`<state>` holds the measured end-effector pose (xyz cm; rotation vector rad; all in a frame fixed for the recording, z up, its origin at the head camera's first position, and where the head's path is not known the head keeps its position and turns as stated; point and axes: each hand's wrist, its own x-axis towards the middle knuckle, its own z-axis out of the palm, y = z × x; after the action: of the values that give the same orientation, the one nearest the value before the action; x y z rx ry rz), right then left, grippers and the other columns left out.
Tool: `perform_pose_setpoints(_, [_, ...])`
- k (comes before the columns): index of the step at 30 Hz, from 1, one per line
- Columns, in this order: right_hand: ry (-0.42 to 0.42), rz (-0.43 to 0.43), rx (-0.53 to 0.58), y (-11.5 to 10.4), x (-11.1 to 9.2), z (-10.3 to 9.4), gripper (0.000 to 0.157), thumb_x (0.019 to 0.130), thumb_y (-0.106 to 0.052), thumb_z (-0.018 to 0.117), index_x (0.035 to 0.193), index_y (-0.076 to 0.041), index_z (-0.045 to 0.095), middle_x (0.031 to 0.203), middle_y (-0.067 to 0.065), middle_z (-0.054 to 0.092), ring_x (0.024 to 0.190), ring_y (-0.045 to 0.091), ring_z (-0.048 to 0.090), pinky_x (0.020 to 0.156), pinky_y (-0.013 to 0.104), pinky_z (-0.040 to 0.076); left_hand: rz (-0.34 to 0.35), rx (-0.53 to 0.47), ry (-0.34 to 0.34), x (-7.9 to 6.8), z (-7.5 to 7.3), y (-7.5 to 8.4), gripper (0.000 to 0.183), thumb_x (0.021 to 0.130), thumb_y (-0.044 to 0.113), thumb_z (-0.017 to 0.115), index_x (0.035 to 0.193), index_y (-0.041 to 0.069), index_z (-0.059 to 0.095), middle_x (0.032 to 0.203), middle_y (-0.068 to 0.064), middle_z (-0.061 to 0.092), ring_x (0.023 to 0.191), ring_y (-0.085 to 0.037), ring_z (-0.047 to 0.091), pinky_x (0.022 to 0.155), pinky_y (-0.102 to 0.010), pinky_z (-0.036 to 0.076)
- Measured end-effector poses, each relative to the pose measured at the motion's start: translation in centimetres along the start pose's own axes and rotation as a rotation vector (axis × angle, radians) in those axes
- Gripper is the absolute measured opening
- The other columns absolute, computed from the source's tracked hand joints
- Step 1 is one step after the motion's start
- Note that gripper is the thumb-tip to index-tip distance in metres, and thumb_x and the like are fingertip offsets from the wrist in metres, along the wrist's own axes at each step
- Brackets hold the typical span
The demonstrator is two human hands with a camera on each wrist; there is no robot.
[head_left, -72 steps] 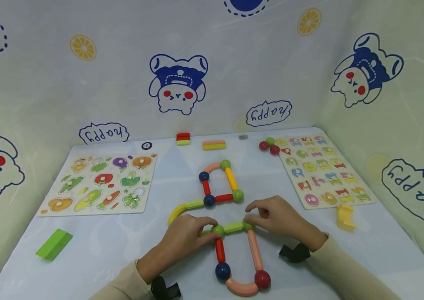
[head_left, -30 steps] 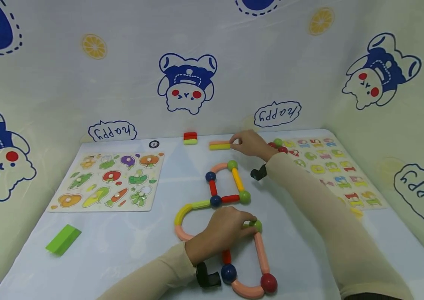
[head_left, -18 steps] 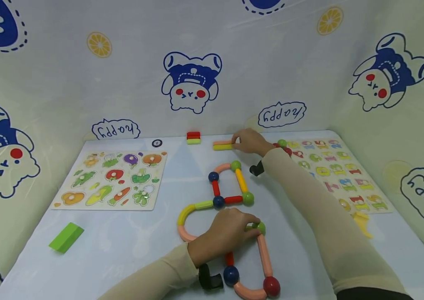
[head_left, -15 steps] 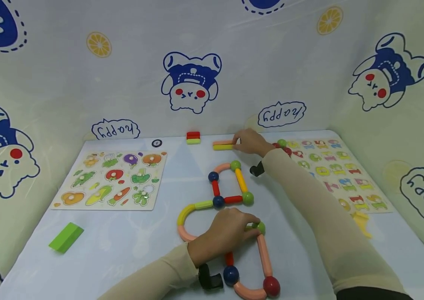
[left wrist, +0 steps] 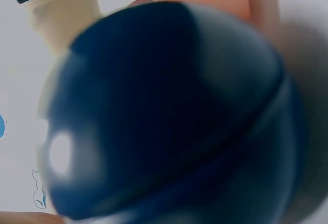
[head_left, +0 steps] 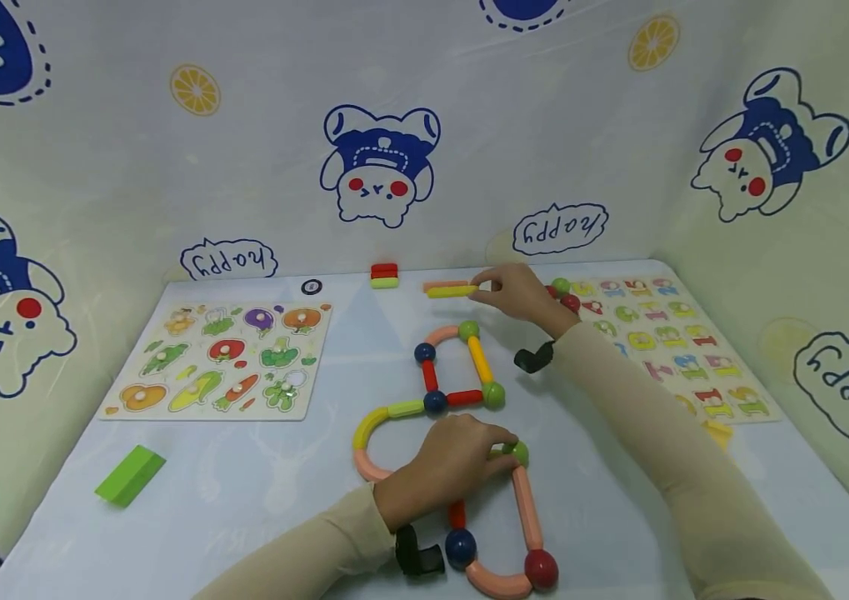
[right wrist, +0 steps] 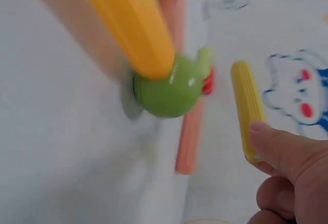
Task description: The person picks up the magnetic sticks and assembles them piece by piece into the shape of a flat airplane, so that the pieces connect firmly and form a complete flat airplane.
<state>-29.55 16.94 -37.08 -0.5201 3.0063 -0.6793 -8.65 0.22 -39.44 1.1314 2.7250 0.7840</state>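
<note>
At the far edge of the table, my right hand (head_left: 517, 293) pinches a yellow magnetic stick (head_left: 450, 292) by its right end. The right wrist view shows this yellow stick (right wrist: 247, 103) between thumb and fingers, apart from the pink stick (right wrist: 189, 137). My left hand (head_left: 454, 462) pinches at the green ball (head_left: 517, 452) on the near loop of sticks and balls, covering part of that loop. A long pink stick (head_left: 527, 508), a red ball (head_left: 541, 569) and a navy ball (head_left: 461, 548) belong to this loop. The navy ball (left wrist: 174, 111) fills the left wrist view.
A smaller loop with a yellow-orange stick (head_left: 480, 358) lies beyond my left hand. Red and green short sticks (head_left: 384, 277) lie at the back. Puzzle boards (head_left: 217, 358) flank both sides. A green block (head_left: 130, 476) sits left, red balls (head_left: 570, 302) beside my right wrist.
My right hand has gone from the near loop to the back and now holds the yellow stick, slightly raised off its place. My left hand has shifted right to the other green ball.
</note>
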Motion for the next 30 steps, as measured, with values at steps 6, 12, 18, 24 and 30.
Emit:
perform_pose_setpoints(6, [0.087, -0.032, 0.08, 1.6, -7.4, -1.2, 0.038, 0.083, -0.046, 0.066, 0.111, -0.021, 0.069, 0.062, 0.002, 0.05, 0.055, 0.02, 0.045, 0.046, 0.028, 0.035, -0.008, 0.001, -0.004, 0.1, 0.0, 0.0, 0.029, 0.084, 0.039, 0.068, 0.108, 0.023, 0.071, 0.08, 0.015, 0.067, 0.061, 0.005, 0.049, 0.051, -0.015, 0.036])
perform_pose_setpoints(12, [0.096, -0.014, 0.126, 4.3, -15.5, -2.3, 0.036, 0.081, -0.048, 0.068, 0.109, -0.025, 0.07, 0.059, -0.002, 0.048, 0.054, 0.017, 0.045, 0.044, 0.026, 0.033, -0.004, 0.013, 0.003, 0.1, -0.1, 0.1, 0.028, 0.085, 0.039, 0.067, 0.107, 0.024, 0.072, 0.079, 0.016, 0.067, 0.056, 0.004, 0.045, 0.05, -0.016, 0.035])
perform_pose_setpoints(18, [0.038, -0.03, 0.178, 7.0, -21.1, -2.3, 0.03, 0.079, -0.042, 0.071, 0.107, -0.031, 0.07, 0.058, -0.007, 0.047, 0.051, 0.011, 0.043, 0.043, 0.023, 0.032, -0.013, 0.013, 0.01, 0.0, -0.2, 0.2, 0.028, 0.084, 0.04, 0.067, 0.107, 0.024, 0.072, 0.064, 0.019, 0.058, 0.052, 0.0, 0.042, 0.049, -0.019, 0.034])
perform_pose_setpoints(24, [-0.043, -0.084, 0.22, 7.1, -22.8, -1.6, 0.028, 0.079, -0.04, 0.072, 0.106, -0.033, 0.071, 0.055, -0.012, 0.045, 0.051, 0.007, 0.043, 0.045, 0.021, 0.034, -0.019, 0.012, -0.001, 0.1, -0.1, 0.4, 0.029, 0.085, 0.041, 0.066, 0.109, 0.025, 0.071, 0.053, 0.02, 0.045, 0.05, -0.002, 0.04, 0.049, -0.02, 0.032])
perform_pose_setpoints(30, [-0.031, -0.11, 0.207, 6.7, -22.6, -1.1, 0.028, 0.079, -0.037, 0.072, 0.107, -0.033, 0.07, 0.055, -0.013, 0.043, 0.051, 0.005, 0.041, 0.044, 0.02, 0.032, -0.016, 0.017, 0.0, 0.1, -0.1, 0.5, 0.031, 0.085, 0.04, 0.067, 0.11, 0.024, 0.071, 0.051, 0.019, 0.044, 0.049, -0.002, 0.04, 0.048, -0.02, 0.032])
